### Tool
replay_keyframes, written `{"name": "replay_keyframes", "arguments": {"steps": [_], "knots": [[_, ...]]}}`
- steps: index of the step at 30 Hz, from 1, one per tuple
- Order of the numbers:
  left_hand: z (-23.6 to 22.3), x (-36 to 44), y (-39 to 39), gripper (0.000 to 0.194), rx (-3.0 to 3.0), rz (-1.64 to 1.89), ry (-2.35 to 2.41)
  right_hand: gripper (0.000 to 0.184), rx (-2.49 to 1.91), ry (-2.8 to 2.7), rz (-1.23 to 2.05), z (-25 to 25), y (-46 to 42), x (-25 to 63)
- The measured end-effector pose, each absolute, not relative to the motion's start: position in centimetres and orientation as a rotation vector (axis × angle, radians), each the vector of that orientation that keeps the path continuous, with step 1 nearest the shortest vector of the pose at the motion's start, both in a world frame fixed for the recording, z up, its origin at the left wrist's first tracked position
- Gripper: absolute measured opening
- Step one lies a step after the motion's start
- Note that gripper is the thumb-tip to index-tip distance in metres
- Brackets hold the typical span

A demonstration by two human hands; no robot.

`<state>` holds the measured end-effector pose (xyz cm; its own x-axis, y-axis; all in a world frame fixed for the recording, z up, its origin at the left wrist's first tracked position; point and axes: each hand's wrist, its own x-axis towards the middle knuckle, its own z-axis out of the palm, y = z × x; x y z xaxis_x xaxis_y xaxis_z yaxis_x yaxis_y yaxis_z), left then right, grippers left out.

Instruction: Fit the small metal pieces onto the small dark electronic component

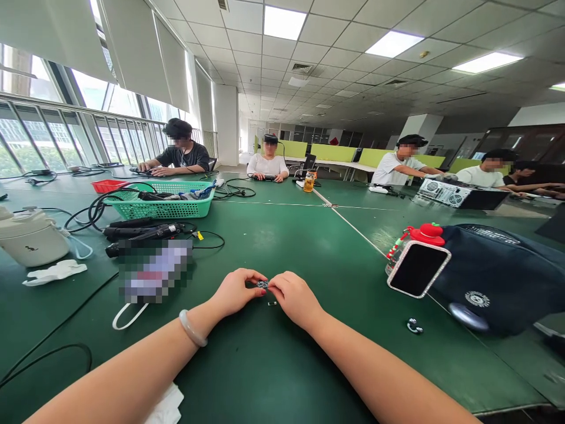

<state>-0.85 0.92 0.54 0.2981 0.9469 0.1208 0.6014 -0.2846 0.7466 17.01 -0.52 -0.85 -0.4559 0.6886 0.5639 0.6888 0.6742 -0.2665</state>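
My left hand (236, 291) and my right hand (293, 297) meet over the green table (273, 365), both pinched on a tiny dark part (262, 285) held between their fingertips. A pale bangle (192, 328) circles my left wrist. Just below the fingers a small light bit (272, 304) lies on the table; what it is I cannot make out.
A phone (418, 269) leans on a dark bag (498, 277) at right, with a red-capped bottle (426, 234) and a small ring-shaped piece (414, 325). At left are a green basket (161, 200), black cables, a white container (30, 235) and a crumpled glove (55, 272). Several people sit at the far side.
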Motion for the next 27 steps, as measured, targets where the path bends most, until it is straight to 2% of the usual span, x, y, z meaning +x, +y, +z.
{"name": "replay_keyframes", "arguments": {"steps": [15,23,27], "knots": [[0.41,-0.78,0.99,0.027,1.775,0.800,1.134,0.023,-0.898,-2.408,-0.384,-1.00,-0.72,17.42],[0.25,-0.86,1.12,0.030,1.704,0.828,1.069,0.033,-0.893,-2.433,-0.412,-0.68,-1.29,17.39],[0.18,-0.93,1.18,0.029,1.777,0.832,1.112,0.034,-0.965,-2.424,-0.306,-0.51,-1.36,17.25]]}}
